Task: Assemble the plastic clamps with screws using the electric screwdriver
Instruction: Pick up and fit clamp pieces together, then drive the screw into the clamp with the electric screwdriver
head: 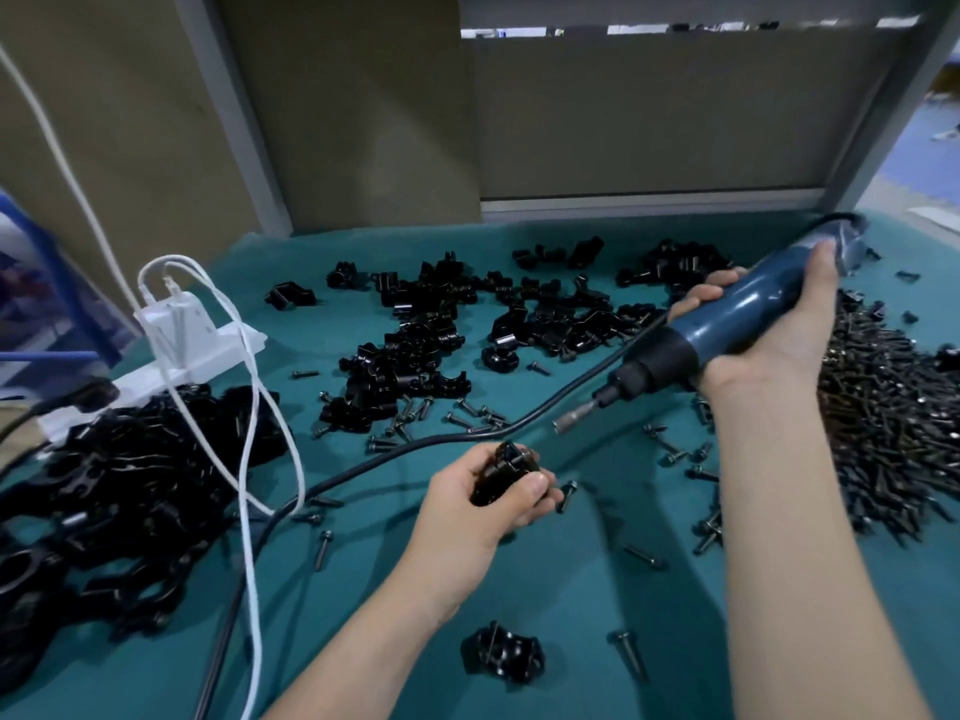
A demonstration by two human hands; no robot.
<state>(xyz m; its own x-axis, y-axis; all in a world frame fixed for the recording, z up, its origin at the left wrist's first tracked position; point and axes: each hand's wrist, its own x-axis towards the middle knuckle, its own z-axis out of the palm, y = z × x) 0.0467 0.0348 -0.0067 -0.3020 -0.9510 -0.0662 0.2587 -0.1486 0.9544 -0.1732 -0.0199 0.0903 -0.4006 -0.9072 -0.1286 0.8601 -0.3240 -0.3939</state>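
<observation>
Stretching across the foreground, a teal table (pixel 571 589) carries the work of a person whose bare forearms reach in from the bottom edge. A clamp heap (pixel 130 485), black and glossy, fills the table's left side, and a screw heap (pixel 893 407) lies at the right edge. Between them, toward the back, loose clamp parts (pixel 415 356) sit in scattered clusters.

A white power strip (pixel 197 335) rests at the left, just behind the clamp heap, with white cables (pixel 254 459) looping from it over the heap to the near edge. A black cord (pixel 415 449) runs from the lower left across the middle of the table and passes behind the nose of the screwdriver (pixel 737 319).

The right hand (pixel 774 350) is wrapped around the screwdriver's blue barrel, beside the screw heap, with the bit (pixel 574 414) angled down and to the left. The left hand (pixel 483 506), lower and near the middle of the table, grips a clamp (pixel 501 472) between thumb and curled fingers. Bit and clamp are near each other but apart.

A second clamp (pixel 501 654) lies on the table by the bottom edge, between the forearms, with a lone screw (pixel 631 654) near it on the right. More loose screws dot the cloth around both hands.
</observation>
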